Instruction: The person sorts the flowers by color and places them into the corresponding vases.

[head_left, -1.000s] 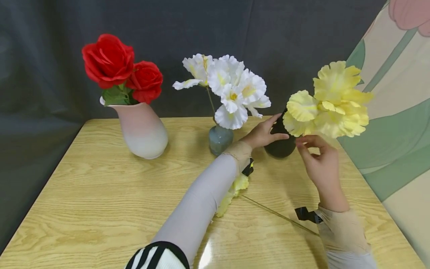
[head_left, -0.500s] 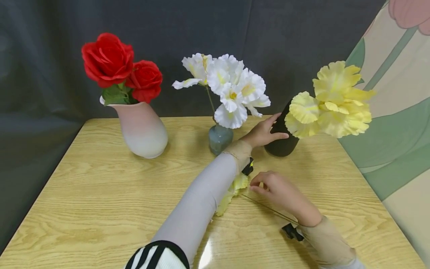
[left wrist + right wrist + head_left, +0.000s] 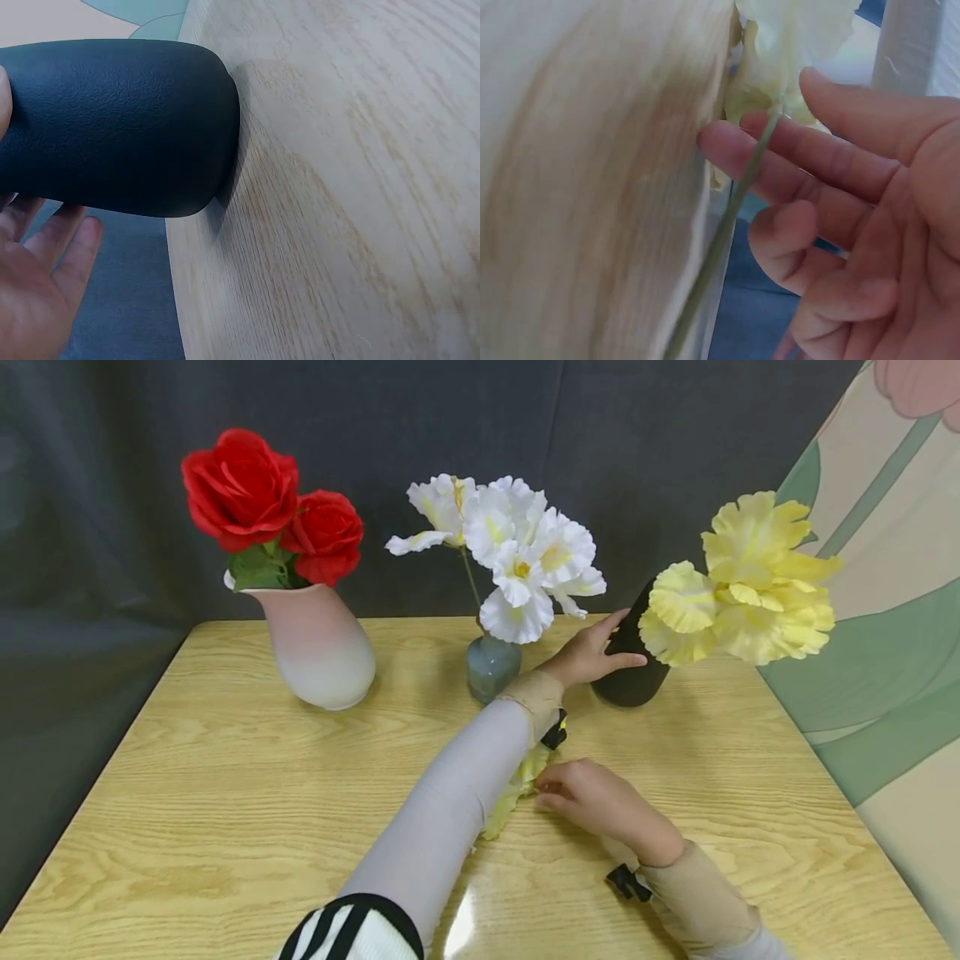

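Note:
My left hand (image 3: 588, 653) holds the side of a dark, tapered vase (image 3: 636, 683), which leans to the right with its base on the table. Large yellow flowers (image 3: 765, 597) spread from its top and hide the mouth. In the left wrist view, fingers curve under the vase (image 3: 127, 127). A loose yellow flower (image 3: 512, 797) lies partly hidden behind my left forearm. My right hand (image 3: 603, 802) is at the base of that bloom. In the right wrist view, its green stem (image 3: 718, 240) crosses the index and middle fingers, while the thumb stands apart from it.
A pink-and-white pitcher vase (image 3: 322, 652) with two red roses (image 3: 243, 489) stands at the left. Between it and the dark vase is a small blue-grey vase (image 3: 491, 670) of white flowers (image 3: 517, 556). A dark curtain (image 3: 360, 410) hangs behind the wooden table (image 3: 225, 810).
My right hand has left the dark vase, moving down and left to the loose flower's bloom. The left hand has kept its hold on the vase.

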`<state>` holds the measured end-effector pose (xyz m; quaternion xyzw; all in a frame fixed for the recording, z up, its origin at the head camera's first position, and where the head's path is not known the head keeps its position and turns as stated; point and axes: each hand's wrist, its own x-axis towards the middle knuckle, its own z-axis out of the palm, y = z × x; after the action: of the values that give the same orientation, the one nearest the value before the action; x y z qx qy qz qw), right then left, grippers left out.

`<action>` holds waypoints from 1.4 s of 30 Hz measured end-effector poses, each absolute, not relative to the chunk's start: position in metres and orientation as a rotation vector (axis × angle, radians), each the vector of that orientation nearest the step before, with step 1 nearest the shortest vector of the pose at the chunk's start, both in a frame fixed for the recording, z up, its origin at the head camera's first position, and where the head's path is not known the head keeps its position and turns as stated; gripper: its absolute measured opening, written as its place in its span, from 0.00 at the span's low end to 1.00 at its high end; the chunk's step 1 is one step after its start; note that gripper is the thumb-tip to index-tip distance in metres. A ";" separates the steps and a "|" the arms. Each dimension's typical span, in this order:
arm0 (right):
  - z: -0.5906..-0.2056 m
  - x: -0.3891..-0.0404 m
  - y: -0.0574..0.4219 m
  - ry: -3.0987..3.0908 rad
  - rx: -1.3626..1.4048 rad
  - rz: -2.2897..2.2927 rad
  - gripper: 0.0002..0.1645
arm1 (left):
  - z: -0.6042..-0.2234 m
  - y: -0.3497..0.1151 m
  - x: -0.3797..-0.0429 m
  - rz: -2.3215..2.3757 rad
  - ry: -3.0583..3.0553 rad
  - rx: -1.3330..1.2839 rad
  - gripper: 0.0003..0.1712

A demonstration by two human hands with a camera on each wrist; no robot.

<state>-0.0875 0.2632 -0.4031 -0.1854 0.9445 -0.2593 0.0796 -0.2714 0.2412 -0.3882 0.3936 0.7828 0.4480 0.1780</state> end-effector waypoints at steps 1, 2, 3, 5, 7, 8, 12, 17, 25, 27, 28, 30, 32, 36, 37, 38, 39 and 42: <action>-0.404 -0.088 0.262 2.825 -0.562 -0.764 0.08 | -0.388 0.241 -0.271 1.269 2.211 1.114 0.51; -0.405 -0.088 0.261 2.819 -0.565 -0.757 0.07 | -0.389 0.242 -0.271 1.271 2.208 1.115 0.51; -0.405 -0.088 0.261 2.815 -0.570 -0.748 0.06 | -0.389 0.242 -0.271 1.269 2.206 1.113 0.51; -0.406 -0.089 0.261 2.804 -0.581 -0.724 0.04 | -0.389 0.242 -0.271 1.269 2.204 1.108 0.51; -0.407 -0.089 0.262 2.792 -0.582 -0.704 0.02 | -0.389 0.241 -0.271 1.275 2.201 1.099 0.51; -0.407 -0.089 0.262 2.789 -0.589 -0.698 0.02 | -0.390 0.241 -0.271 1.279 2.199 1.097 0.51; -0.407 -0.088 0.265 2.772 -0.581 -0.708 0.03 | -0.389 0.240 -0.270 1.296 2.183 1.086 0.51; -0.404 -0.087 0.271 2.771 -0.570 -0.734 0.03 | -0.388 0.242 -0.270 1.276 2.184 1.104 0.51; -0.396 -0.087 0.277 2.806 -0.579 -0.723 0.03 | -0.389 0.242 -0.273 1.278 2.183 1.117 0.51; -0.394 -0.087 0.277 2.810 -0.593 -0.718 0.04 | -0.389 0.242 -0.274 1.279 2.184 1.121 0.51; -0.393 -0.087 0.277 2.810 -0.596 -0.716 0.04 | -0.390 0.242 -0.274 1.283 2.182 1.122 0.51; -0.391 -0.086 0.278 2.808 -0.596 -0.718 0.04 | -0.390 0.242 -0.274 1.289 2.179 1.126 0.51; -0.388 -0.084 0.280 2.808 -0.589 -0.721 0.05 | -0.390 0.243 -0.274 1.292 2.178 1.130 0.51; -0.383 -0.080 0.286 2.825 -0.594 -0.719 0.06 | -0.389 0.243 -0.272 1.291 2.171 1.125 0.51; -0.382 -0.080 0.288 2.828 -0.596 -0.723 0.06 | -0.389 0.242 -0.271 1.293 2.171 1.120 0.51; -0.380 -0.079 0.289 2.830 -0.600 -0.725 0.06 | -0.389 0.242 -0.271 1.295 2.170 1.116 0.51; -0.378 -0.079 0.291 2.831 -0.602 -0.728 0.06 | -0.389 0.242 -0.270 1.300 2.168 1.110 0.51; -0.373 -0.077 0.295 2.822 -0.611 -0.746 0.08 | -0.389 0.241 -0.270 1.310 2.165 1.103 0.51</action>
<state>-0.0774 0.2952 -0.3731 -0.2044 0.9432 -0.2494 0.0796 -0.2702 0.2409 -0.3885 0.3923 0.7701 0.4660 0.1895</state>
